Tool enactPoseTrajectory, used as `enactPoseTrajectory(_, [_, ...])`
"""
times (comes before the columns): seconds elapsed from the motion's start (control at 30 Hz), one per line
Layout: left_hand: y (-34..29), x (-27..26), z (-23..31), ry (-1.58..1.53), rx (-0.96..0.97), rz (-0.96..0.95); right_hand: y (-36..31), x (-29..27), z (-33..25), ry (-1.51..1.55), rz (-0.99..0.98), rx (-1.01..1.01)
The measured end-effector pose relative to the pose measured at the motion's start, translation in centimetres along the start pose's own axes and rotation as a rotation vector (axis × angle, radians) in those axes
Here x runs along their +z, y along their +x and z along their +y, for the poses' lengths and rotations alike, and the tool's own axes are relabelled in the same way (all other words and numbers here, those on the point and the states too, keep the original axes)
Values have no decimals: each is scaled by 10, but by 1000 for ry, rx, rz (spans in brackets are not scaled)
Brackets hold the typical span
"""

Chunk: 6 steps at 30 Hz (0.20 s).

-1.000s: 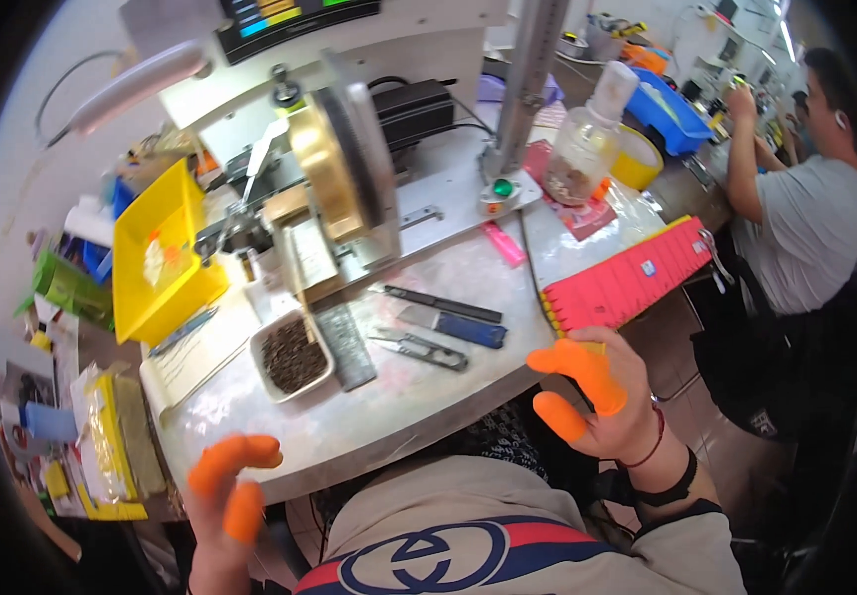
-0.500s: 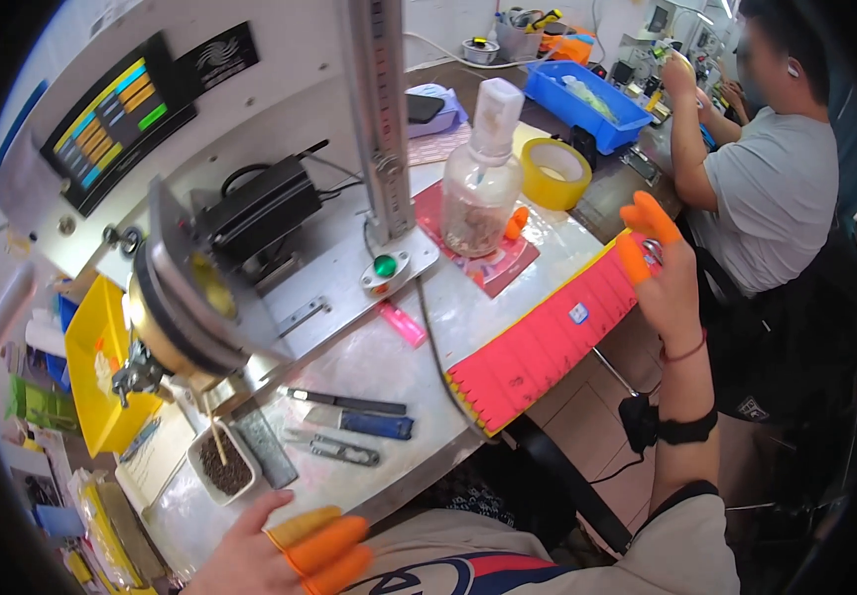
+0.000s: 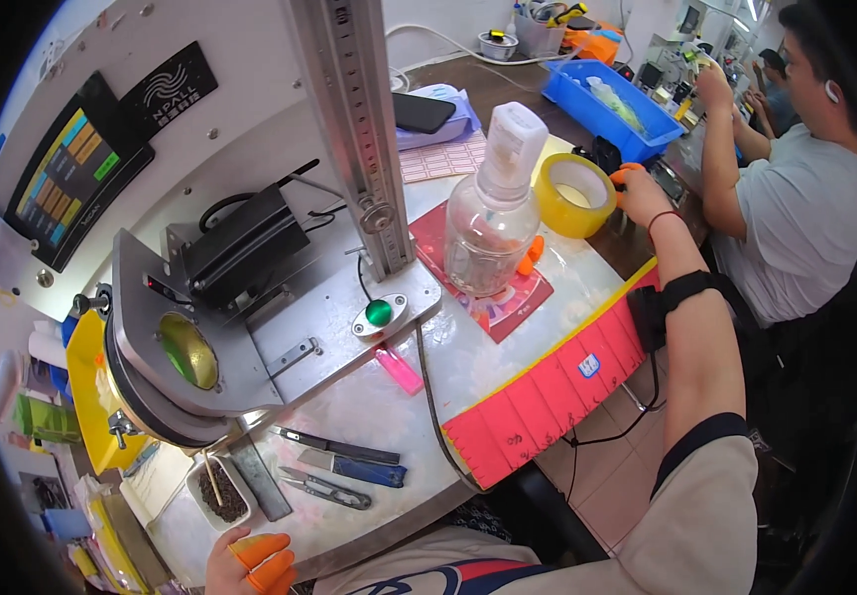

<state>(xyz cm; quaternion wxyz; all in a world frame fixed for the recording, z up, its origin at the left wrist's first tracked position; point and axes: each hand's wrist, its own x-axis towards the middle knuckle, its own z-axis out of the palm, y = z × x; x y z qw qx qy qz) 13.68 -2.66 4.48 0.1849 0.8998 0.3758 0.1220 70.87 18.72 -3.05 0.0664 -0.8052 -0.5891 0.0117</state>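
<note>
My left hand [image 3: 252,565] is at the lower edge, partly cut off. Orange covers sit on its fingertips; the fingers are loosely bent, with nothing seen in them. Closest to it is a small white dish [image 3: 222,493] of dark granules with a thin stick in it. My right hand [image 3: 644,196] reaches out beside a roll of yellow tape [image 3: 575,171]. Its orange-covered fingers are drawn together at the far side of the roll, and whatever they hold is hidden. A clear bottle with a white pump top [image 3: 493,238] stands left of the tape on a red card [image 3: 520,315].
At left stands a machine with a touch screen, a round metal head [image 3: 190,347] and an upright ruled column [image 3: 349,129]. Thread snips [image 3: 327,488], a blue-handled knife [image 3: 369,470] and a pink strip [image 3: 399,371] lie on the table. A person sits at right, past a blue tray [image 3: 617,104].
My right hand has moved away and up, from over the red folded sheet to beside the tape. My left hand has drawn down with its fingers bending. The view has shifted.
</note>
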Motion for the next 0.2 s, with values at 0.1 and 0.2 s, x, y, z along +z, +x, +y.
enactPoseTrajectory(0.1, [-6,4,-5,-24,16,13,-11,-13,13,34,232,-22])
enactPoseTrajectory(0.2, [-18,8,-15,11,8,-72,-35,-37,18,93,502,-94])
